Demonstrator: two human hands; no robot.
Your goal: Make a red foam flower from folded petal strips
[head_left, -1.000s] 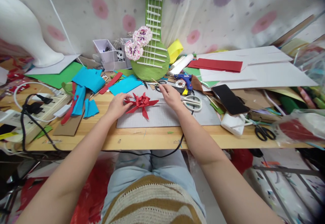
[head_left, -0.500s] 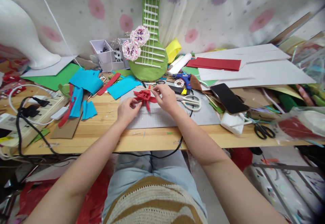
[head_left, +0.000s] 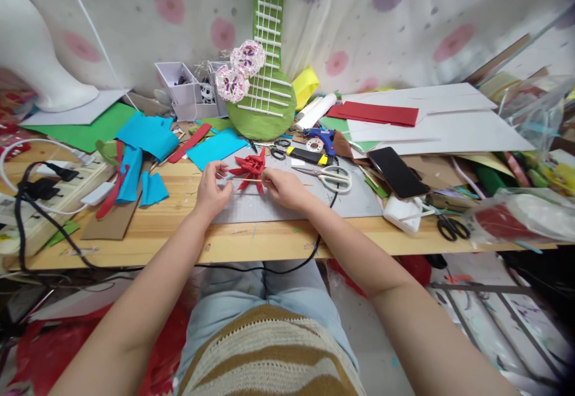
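Note:
A red paper flower (head_left: 252, 167) with pointed petals lies on the grey cutting mat (head_left: 287, 211). Across its front runs a thin wooden stick (head_left: 246, 180), pinched by my right hand (head_left: 285, 187), with its tail poking out beyond that hand. My left hand (head_left: 213, 189) is at the flower's left side. Its thumb and fingers are curved but apart, with the stick's left end close to them. White-handled scissors (head_left: 336, 179) lie right of my right hand. Behind it are a yellow-and-black utility knife (head_left: 309, 155) and a blue glue gun (head_left: 324, 139).
A green paper guitar (head_left: 265, 117) leans at the back. Blue crepe paper (head_left: 148, 135) and a power strip (head_left: 58, 201) lie to the left. On the right are a phone (head_left: 398, 172), black scissors (head_left: 453, 227) and white boards (head_left: 476, 120). A black cable (head_left: 287, 276) hangs along the front edge.
My left hand has moved left, off the flower's petals. My right hand has come lower, bringing the stick from behind the flower to its front. The flower has turned and shifted slightly.

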